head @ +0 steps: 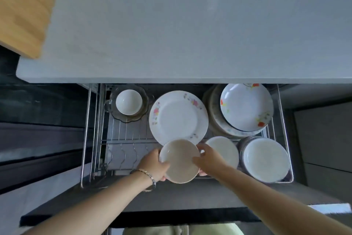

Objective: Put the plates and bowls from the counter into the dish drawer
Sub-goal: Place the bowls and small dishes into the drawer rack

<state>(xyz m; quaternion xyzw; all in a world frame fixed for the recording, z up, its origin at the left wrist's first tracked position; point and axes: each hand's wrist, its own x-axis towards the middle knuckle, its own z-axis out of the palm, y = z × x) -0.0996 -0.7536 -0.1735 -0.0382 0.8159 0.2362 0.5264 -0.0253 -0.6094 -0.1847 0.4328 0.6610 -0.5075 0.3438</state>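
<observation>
The pale grey stone counter [190, 25] fills the upper view and its visible stretch carries no plates or bowls, only a wooden board [24, 6] at the left edge and a dark blurred shape at the top. Below it, the pulled-out wire-rack dish drawer [91, 135] already holds most of the load: a large white plate with pink flowers [178, 117], a stack topped by a white dish with red-orange flowers [246, 108], a stack of plain white plates [265, 159], a smaller white plate [223, 150], and a small white bowl nested in a smoky glass bowl [129, 102].

One cream ceramic bowl [180, 161] hangs over the drawer's front section — the left hand [154, 165] and right hand [208, 158] each curl around opposite rims, gripping it. By my reckoning this is the last piece or nearly so; setting it down and closing the drawer remain.
</observation>
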